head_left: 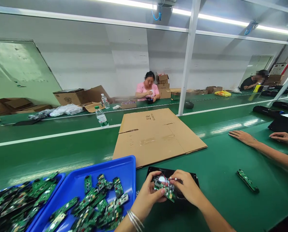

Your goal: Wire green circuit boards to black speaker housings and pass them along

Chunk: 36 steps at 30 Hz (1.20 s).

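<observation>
Below the cardboard, my left hand [150, 190] grips a green circuit board [170, 195] between thumb and fingers. My right hand [188, 188] is closed in a pinch at the board's upper edge. A tiny white bit shows at its fingertips; what it is cannot be made out. Thin red and dark wires [162, 176] show between the hands, beside a round pale part. Under both hands lies a black housing [195, 176], mostly covered by them. Left of my left hand stands a blue tray [133, 167] with several loose circuit boards [85, 198].
A second heap of boards [20, 199] fills a tray at far left. Flattened cardboard [158, 138] lies ahead. One board [247, 181] rests at right, near a co-worker's hands [243, 137]. A water bottle [101, 117] and a white post [188, 61] stand beyond. Two people sit opposite.
</observation>
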Each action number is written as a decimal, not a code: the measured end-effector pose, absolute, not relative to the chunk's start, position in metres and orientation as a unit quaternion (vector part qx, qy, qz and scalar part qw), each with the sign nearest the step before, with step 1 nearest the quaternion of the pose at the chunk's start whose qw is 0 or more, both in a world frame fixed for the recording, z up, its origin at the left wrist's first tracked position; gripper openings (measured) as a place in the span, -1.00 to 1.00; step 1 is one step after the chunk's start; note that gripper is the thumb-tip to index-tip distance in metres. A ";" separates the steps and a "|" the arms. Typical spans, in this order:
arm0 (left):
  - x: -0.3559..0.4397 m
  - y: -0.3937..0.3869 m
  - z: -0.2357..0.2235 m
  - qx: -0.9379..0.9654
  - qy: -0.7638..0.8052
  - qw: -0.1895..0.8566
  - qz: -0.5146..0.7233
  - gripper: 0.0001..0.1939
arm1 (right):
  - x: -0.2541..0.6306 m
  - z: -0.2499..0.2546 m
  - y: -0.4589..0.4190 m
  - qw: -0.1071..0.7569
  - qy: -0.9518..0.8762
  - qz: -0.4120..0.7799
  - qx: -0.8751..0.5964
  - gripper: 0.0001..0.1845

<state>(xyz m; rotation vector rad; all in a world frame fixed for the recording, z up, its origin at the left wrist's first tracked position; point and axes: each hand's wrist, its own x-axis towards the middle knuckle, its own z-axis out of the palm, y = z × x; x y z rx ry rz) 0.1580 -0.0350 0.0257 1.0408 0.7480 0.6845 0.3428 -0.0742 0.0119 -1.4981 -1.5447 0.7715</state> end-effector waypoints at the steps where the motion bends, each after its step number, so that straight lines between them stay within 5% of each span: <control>1: 0.158 -0.035 0.024 0.477 0.343 0.743 0.319 -0.29 | 0.344 0.011 -0.074 0.416 -0.608 0.308 -0.601 -0.80; 13: 0.154 -0.034 0.003 0.601 0.417 0.578 0.362 -0.58 | 0.333 0.015 -0.082 0.425 -0.607 0.346 -0.575 -0.73; 21: 0.157 -0.039 0.011 0.608 0.452 0.526 0.385 -0.49 | 0.324 -0.003 -0.077 0.526 -0.446 0.420 -0.590 -0.74; 36: 0.153 -0.041 0.014 0.667 0.466 0.455 0.361 -0.42 | 0.317 0.004 -0.084 0.473 -0.601 0.289 -0.576 -0.71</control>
